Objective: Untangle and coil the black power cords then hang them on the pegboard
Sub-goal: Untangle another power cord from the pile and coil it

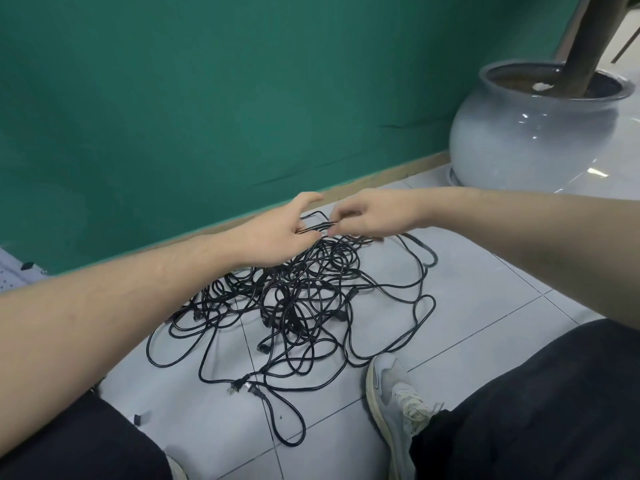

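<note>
**A limp tangle, taken by a few strands at its far edge**

Though both hands meet over the heap, most of the black power cords [304, 299] lie loose on the pale tiled floor [485, 306], a knot of overlapping loops between the person's knees and the green wall [173, 98]. The left hand [277, 233] has its fingers curled around a small bundle of strands at the far edge of the pile, thumb raised above them. The right hand [367, 216] pinches the same few strands [320, 226] just beside it, fingertips bent down onto them; exactly how many cords each hand holds is hard to tell, since the fingers cover the contact.

These cords look light and soft. They should drape and slide rather than hold a shape, and the smooth jacket will probably slip through a loose pinch. Pulling hard on a middle stretch would likely tighten the knots. The moulded ends are the stiff parts: a plug [242, 388] lies free at the near side of the heap, well apart from the hands, and seems the better place to take hold, so one cord can be followed back loop by loop.

A grey sneaker [394, 393] rests beside the outer loops. A large glazed planter [533, 133] stands to the right, and a strip of white perforated board [14, 275], perhaps the pegboard, shows at the left edge.
</note>
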A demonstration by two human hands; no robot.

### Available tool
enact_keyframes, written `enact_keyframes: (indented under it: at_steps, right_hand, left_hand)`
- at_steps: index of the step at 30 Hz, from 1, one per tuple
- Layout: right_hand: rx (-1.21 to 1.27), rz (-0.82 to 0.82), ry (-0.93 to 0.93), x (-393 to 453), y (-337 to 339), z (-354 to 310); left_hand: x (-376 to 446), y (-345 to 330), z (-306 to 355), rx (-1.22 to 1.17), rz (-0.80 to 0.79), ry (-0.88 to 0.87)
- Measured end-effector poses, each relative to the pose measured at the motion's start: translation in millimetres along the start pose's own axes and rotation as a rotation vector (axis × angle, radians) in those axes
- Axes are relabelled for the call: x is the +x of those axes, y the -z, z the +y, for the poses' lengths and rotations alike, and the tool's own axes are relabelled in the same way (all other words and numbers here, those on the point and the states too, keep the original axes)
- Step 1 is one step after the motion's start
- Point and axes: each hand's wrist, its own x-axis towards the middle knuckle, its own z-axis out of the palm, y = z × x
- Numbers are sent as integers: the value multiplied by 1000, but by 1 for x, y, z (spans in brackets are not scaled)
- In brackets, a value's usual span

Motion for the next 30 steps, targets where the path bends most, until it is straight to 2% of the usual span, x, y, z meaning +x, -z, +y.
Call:
enact_keyframes:
  at_steps: [3,9,13,15,18,20,26,30]
  right_hand:
    - [-69,147,80,-3,10,-10]
    - [-15,157,113,-22,21,2]
    - [-10,163,36,-28,26,28]
    - [-74,149,-56,-30,25,47]
    - [-68,54,-222,-32,19,71]
    - [-32,-13,-264,-31,14,76]
    - [169,-125,-178,-15,4,37]
    - [280,-40,-67,-6,0,4]
  left_hand:
    - [-3,-1,-8,-3,0,-28]
    - [-16,-26,-45,116,-229,91]
    - [-17,-28,-51,27,-158,15]
    - [-17,-30,-54,58,-159,-49]
    - [-16,-32,-52,70,-171,-54]
    - [-13,-30,-44,42,-122,-59]
    - [-3,-19,-8,-275,91,-20]
    - [1,-17,8,-393,159,-46]
